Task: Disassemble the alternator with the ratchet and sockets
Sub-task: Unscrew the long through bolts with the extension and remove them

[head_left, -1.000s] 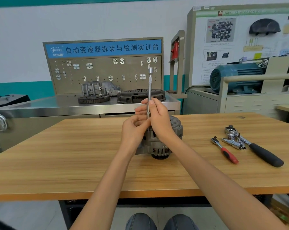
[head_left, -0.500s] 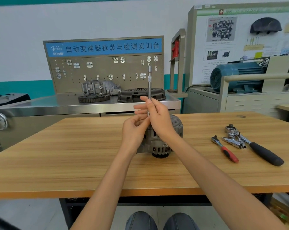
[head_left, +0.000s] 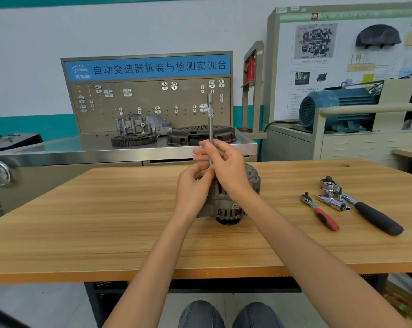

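A grey metal alternator (head_left: 233,200) stands near the middle of a wooden surface (head_left: 105,228), pulley end down. A long, thin steel extension bar (head_left: 210,129) rises upright from its top, with its square drive end uppermost. The right hand (head_left: 226,171) pinches the bar's lower shaft between thumb and fingers (head_left: 200,151). The left hand (head_left: 193,192) is curled low beside the bar's foot, against the alternator's top; whether its fingers hold the bar, a socket or a fastener is hidden.

The alternator looks heavy, rigid and unlikely to slide easily (its ribbed cast housing offers the best hold, around the body). The bar is stiff, smooth and probably slippery, though a knurled band near its top should give better purchase.

To the right, well apart from the alternator, lie a small red-handled ratchet (head_left: 319,213), a larger black-handled ratchet (head_left: 365,209), and loose chrome sockets (head_left: 332,201) between them. Nothing lies between the hands and these tools. Behind stands a steel workbench (head_left: 82,150) with a pegboard (head_left: 148,102), gear parts and a clutch plate (head_left: 200,136).
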Tool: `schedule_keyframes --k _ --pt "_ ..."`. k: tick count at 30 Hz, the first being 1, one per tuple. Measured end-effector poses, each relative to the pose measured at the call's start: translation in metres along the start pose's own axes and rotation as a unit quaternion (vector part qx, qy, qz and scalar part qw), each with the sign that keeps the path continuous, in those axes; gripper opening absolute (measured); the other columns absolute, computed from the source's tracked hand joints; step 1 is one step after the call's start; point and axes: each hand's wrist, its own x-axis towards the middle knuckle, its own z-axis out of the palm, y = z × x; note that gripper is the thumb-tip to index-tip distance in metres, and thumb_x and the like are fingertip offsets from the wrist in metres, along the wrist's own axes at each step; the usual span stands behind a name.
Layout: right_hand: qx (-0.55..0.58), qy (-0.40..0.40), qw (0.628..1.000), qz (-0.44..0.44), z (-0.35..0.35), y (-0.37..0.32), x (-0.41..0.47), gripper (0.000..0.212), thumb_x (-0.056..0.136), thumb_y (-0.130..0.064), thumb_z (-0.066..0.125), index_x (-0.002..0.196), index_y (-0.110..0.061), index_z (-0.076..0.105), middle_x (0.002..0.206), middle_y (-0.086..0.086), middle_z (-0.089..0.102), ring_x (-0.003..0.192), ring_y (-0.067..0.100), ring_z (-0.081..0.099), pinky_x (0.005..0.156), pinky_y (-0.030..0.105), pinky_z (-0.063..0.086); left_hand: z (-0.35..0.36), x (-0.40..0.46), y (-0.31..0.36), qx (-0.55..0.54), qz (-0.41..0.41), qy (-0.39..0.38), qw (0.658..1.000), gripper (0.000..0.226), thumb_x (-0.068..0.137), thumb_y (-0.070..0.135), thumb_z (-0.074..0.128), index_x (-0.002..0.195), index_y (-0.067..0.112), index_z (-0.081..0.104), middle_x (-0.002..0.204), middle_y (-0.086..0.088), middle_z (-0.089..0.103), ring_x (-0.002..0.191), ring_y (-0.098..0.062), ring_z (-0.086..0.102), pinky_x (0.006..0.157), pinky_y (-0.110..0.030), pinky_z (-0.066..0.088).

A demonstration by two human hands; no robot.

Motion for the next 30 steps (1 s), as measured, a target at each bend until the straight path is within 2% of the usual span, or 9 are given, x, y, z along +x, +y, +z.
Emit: schedule_keyframes --k 2,5,11,16,20,22,25,28,30 --pt "-0.003 -0.003 1.000 -0.003 -0.0001 -0.0013 -0.0005 0.017 0.098 -0.011 0.047 0.100 -0.007 0.064 0.084 0.003 0.069 0.073 0.005 0.068 0.071 0.019 0.055 -0.0014 0.0003 -0.0004 0.010 0.004 -0.009 1.000 0.015 0.093 0.013 0.059 0.096 0.025 0.068 0.093 0.005 0.072 0.085 0.002 0.066 0.076 -0.013 0.051" --pt "-0.002 -0.015 1.000 0.007 -0.0004 -0.0025 -0.0010 0.021 0.100 -0.011 0.042 0.102 -0.005 0.062 0.084 0.002 0.068 0.069 0.003 0.068 0.064 0.016 0.054 -0.0002 0.0016 -0.0018 -0.001 -0.014 0.026 1.000 0.012 0.088 0.010 0.065 0.088 0.022 0.069 0.086 0.000 0.073 0.082 -0.007 0.068 0.076 -0.021 0.053" --pt "0.019 -0.025 0.999 0.027 0.0002 -0.0013 -0.0019 0.027 0.101 -0.014 0.038 0.122 -0.004 0.053 0.089 -0.002 0.067 0.073 0.002 0.068 0.062 0.017 0.054 0.0015 0.0049 -0.0034 0.015 -0.023 0.049 0.998 0.010 0.084 0.009 0.068 0.082 0.018 0.066 0.075 0.002 0.068 0.072 -0.009 0.062 0.070 -0.025 0.052" --pt "0.029 -0.006 0.999 0.020 0.0007 0.0010 -0.0018 0.007 0.096 -0.015 0.052 0.102 -0.015 0.048 0.086 0.004 0.070 0.076 0.014 0.070 0.065 0.025 0.056 0.0033 0.0009 -0.0049 -0.003 -0.022 0.053 0.998 0.012 0.087 0.009 0.065 0.084 0.020 0.066 0.078 0.001 0.070 0.074 -0.007 0.064 0.071 -0.023 0.053" --pt "0.007 0.018 1.000 -0.009 -0.0010 0.0026 -0.0023 0.008 0.092 -0.010 0.058 0.089 -0.014 0.052 0.081 0.004 0.067 0.069 0.008 0.067 0.064 0.019 0.053 0.0047 0.0008 -0.0043 -0.010 -0.021 0.056 0.998 0.010 0.088 0.011 0.065 0.096 0.015 0.068 0.084 0.000 0.071 0.080 -0.009 0.065 0.076 -0.027 0.053" --pt "-0.002 0.020 1.000 -0.018 -0.0020 0.0027 -0.0020 0.007 0.093 -0.008 0.056 0.087 -0.011 0.053 0.077 0.003 0.065 0.066 0.007 0.064 0.063 0.019 0.053 0.0039 0.0007 -0.0045 -0.015 -0.008 0.046 0.999 0.012 0.089 0.016 0.065 0.098 0.022 0.070 0.085 0.007 0.073 0.083 -0.005 0.067 0.077 -0.023 0.054" --pt "-0.017 0.015 0.999 -0.027 -0.0034 0.0020 -0.0014 0.006 0.094 -0.008 0.054 0.088 -0.009 0.053 0.075 0.002 0.065 0.064 0.007 0.063 0.064 0.022 0.055 0.0025 -0.0006 -0.0048 -0.020 0.006 0.026 0.999 0.017 0.092 0.020 0.063 0.089 0.036 0.068 0.083 0.015 0.073 0.087 0.001 0.067 0.078 -0.018 0.053" --pt "-0.016 0.016 0.999 -0.025 -0.0034 0.0021 -0.0020 0.007 0.095 -0.008 0.052 0.091 -0.003 0.055 0.076 0.004 0.066 0.063 0.009 0.064 0.063 0.023 0.055 0.0006 -0.0001 -0.0068 -0.026 0.012 0.017 0.999 0.016 0.091 0.016 0.064 0.094 0.031 0.069 0.086 0.014 0.074 0.089 0.001 0.068 0.075 -0.014 0.051" --pt "-0.009 0.014 1.000 -0.021 -0.0020 0.0024 -0.0028 0.011 0.096 -0.008 0.049 0.096 0.000 0.056 0.076 0.005 0.066 0.063 0.008 0.064 0.061 0.021 0.054 0.0007 0.0014 -0.0072 -0.036 0.000 0.029 0.999 0.015 0.089 0.013 0.066 0.098 0.024 0.069 0.090 0.006 0.074 0.090 -0.004 0.068 0.077 -0.017 0.053"
